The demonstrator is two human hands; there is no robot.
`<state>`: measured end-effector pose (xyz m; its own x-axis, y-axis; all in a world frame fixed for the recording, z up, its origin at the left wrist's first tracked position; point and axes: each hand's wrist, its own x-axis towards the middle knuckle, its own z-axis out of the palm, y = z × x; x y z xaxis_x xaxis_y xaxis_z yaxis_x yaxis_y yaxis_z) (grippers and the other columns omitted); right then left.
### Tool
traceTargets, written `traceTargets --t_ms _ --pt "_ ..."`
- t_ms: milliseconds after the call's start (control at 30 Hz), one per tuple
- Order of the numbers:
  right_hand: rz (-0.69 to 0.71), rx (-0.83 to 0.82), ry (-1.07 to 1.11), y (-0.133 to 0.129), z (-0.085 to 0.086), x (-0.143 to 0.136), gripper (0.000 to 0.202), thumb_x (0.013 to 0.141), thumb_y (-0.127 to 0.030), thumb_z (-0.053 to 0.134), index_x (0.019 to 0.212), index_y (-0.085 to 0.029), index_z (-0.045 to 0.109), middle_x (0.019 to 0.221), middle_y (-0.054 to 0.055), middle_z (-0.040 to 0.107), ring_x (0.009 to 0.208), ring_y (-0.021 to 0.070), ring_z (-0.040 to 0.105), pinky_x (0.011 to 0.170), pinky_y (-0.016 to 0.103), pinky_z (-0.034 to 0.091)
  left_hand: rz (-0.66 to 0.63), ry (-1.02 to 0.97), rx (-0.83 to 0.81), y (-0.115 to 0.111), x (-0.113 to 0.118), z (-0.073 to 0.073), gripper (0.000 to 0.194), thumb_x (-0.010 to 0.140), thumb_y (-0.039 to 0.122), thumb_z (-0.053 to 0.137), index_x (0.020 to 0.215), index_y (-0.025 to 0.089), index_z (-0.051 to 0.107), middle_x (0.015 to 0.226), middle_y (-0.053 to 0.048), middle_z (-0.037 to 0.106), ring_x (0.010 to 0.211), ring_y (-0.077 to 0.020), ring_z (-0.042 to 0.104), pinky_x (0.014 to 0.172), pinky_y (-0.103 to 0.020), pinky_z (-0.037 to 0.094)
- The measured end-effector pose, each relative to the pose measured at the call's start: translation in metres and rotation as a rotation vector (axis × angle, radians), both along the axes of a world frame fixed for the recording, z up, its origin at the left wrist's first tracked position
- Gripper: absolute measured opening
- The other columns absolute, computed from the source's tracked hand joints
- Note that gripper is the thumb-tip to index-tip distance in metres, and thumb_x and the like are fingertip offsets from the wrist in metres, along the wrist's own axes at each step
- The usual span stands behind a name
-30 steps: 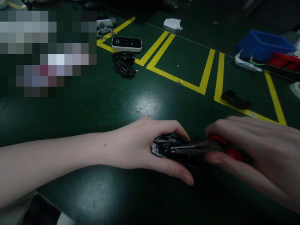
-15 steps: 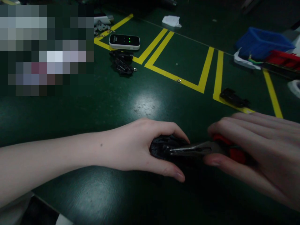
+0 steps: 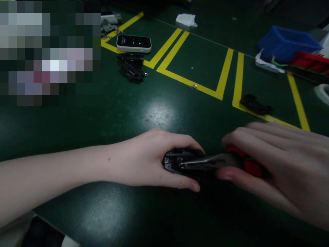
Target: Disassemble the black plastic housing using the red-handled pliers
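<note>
My left hand lies low in the middle of the view, its thumb and fingers wrapped round a black plastic part. From the right, my right hand grips red-handled pliers. The narrow metal jaws of the pliers rest on top of the black part, between the thumb and fingers of my left hand. The far end of the part is dark and partly hidden under the pliers.
Beyond my hands on the green table are black parts, a white-edged device with green lights, a small ring, another black part, white paper, a blue bin and a red bin.
My right hand and the pliers have shifted slightly to the left over the black part. My left hand still holds it, with the thumb a little higher. The whole view has shifted slightly.
</note>
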<state>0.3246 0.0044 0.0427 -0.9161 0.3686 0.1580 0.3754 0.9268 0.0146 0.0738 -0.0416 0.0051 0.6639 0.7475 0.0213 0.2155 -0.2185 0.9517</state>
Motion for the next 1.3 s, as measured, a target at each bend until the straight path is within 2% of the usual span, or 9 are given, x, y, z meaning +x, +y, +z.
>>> traceTargets --t_ms 333,700,1033,1300 --pt "-0.032 -0.116 0.011 0.005 0.002 0.006 0.038 0.102 -0.058 0.039 0.093 -0.024 0.052 0.072 -0.001 0.055 0.060 0.0162 0.051 0.051 0.030 0.035 0.006 0.019 -0.030 -0.001 0.000 0.004 0.039 0.084 0.026 0.079 0.118 0.012 0.065 0.094 0.006 0.071 0.078 -0.0034 0.066 0.068 -0.009 0.048" --pt "-0.024 -0.082 0.010 0.002 0.002 0.001 0.041 0.101 -0.060 0.039 0.088 -0.023 0.051 0.068 -0.001 0.053 0.056 0.0162 0.050 0.048 0.029 0.035 -0.014 0.019 -0.024 -0.001 0.000 0.003 0.039 0.084 0.026 0.079 0.118 0.012 0.065 0.096 0.005 0.071 0.083 -0.0042 0.067 0.071 -0.009 0.049" --pt "-0.019 -0.101 0.033 0.003 0.006 -0.008 0.043 0.102 -0.058 0.038 0.081 -0.024 0.053 0.061 -0.001 0.053 0.049 0.0166 0.050 0.041 0.031 0.036 -0.039 -0.016 -0.080 -0.001 0.000 0.003 0.038 0.084 0.021 0.079 0.117 0.012 0.064 0.091 0.005 0.069 0.079 -0.0059 0.065 0.067 -0.012 0.048" --pt "-0.003 -0.159 0.040 0.004 0.006 -0.003 0.043 0.104 -0.056 0.031 0.081 -0.024 0.048 0.064 -0.001 0.053 0.053 0.0164 0.048 0.047 0.031 0.034 -0.042 -0.012 -0.085 0.000 0.000 0.003 0.036 0.087 0.028 0.076 0.117 0.016 0.062 0.095 0.004 0.071 0.078 -0.0075 0.066 0.066 -0.015 0.049"
